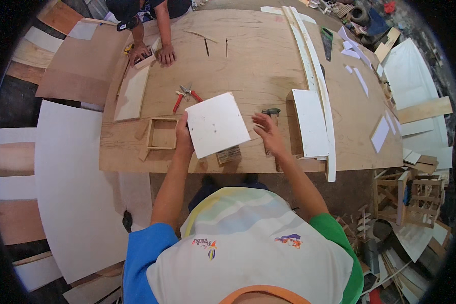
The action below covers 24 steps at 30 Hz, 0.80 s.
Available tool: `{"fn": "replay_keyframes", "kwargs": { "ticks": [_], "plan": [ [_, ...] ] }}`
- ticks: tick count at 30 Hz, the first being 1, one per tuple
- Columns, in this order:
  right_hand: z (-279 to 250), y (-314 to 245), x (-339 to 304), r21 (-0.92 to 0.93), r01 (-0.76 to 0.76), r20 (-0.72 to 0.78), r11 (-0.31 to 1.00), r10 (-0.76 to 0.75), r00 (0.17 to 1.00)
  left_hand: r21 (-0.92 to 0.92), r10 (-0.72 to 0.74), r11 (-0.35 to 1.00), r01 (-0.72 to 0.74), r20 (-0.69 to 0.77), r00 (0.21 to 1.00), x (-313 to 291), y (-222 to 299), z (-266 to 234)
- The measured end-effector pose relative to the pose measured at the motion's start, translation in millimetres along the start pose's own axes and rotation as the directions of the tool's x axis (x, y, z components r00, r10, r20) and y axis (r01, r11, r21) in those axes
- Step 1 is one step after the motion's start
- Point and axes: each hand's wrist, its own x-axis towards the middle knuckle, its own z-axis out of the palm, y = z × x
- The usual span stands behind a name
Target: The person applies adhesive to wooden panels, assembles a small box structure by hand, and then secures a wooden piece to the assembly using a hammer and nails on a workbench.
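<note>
My left hand grips the left edge of a square white board, which is held tilted above the near side of the table. A few small dark marks dot the board's face. To its right, my right hand is raised with fingers spread, holding nothing. Just beside that hand lies a hammer, its handle partly hidden under my arm. Beneath the board's lower edge a small dark printed block or box shows in part. Left of my left hand sits a small open wooden frame box.
Red-handled pliers lie beyond the board on the wooden table. A white box-like piece and long white strips stand right. A green-handled saw lies farther off. A co-worker's hands press a wooden piece at far left.
</note>
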Motion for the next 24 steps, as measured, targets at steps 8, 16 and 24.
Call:
{"fn": "replay_keyframes", "kwargs": {
  "ticks": [8, 16, 24],
  "plan": [
    [55.5, 9.8, 24.1, 0.051, -0.14, 0.084, 0.989, 0.136, 0.987, 0.046, 0.065, 0.997, -0.062, -0.063, 0.996, 19.2, -31.3, -59.5],
    [61.0, 43.5, 59.3, 0.231, -0.209, 0.196, 0.95, 0.165, 0.967, -0.04, -0.035, 0.999, 0.033, -0.064, 0.997, 20.6, -30.3, -52.0],
    [74.7, 66.1, 70.3, 0.179, -0.265, 0.102, 0.947, 0.251, 0.963, 0.025, -0.04, 0.999, 0.041, -0.052, 0.998, 36.2, -42.2, -73.8]
  ]
}}
